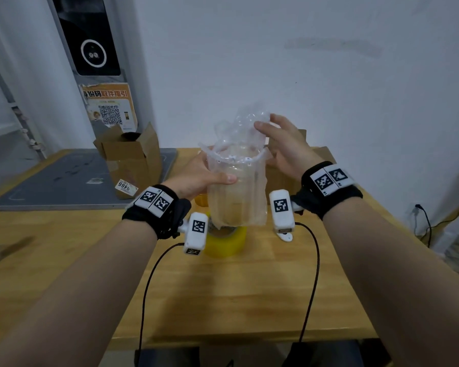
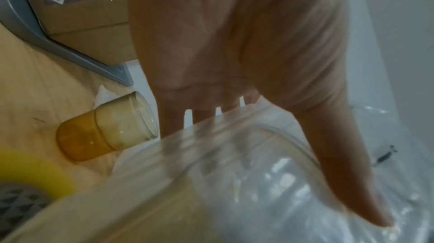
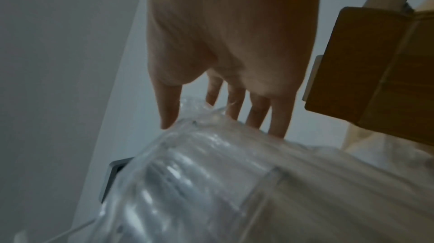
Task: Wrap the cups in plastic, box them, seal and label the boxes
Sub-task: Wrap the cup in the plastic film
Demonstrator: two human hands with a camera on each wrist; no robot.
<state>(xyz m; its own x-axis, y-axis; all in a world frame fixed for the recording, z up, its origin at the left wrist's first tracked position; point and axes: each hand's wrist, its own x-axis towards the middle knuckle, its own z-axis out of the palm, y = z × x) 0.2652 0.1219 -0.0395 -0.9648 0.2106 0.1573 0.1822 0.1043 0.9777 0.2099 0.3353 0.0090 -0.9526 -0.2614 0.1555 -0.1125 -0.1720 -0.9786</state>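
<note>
Head: your left hand [image 1: 196,176] wraps a ribbed clear air-column plastic sleeve [image 1: 236,192] around a cup, above the yellow tape roll [image 1: 227,241] | Left wrist: amber glass cup [image 2: 105,126] on wooden table [image 2: 28,79] | Right wrist: your right hand [image 3: 225,42], fingers spread, touches the sleeve's crinkled top.

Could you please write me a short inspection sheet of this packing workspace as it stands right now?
Surface: light wooden table, with a grey flat mat at far left.
Job's things: clear air-column plastic wrap held above the table, a cup inside; bare amber glass cup lying on its side; open brown cardboard box bearing a white label; yellow tape roll.
Clutter: nothing seen.
Hands: left hand grips the wrap's side; right hand touches its loose top, fingers extended.
Cables: two black wrist-camera cables; black wall cable.
Surroundings: white wall; orange QR-code poster.
</note>
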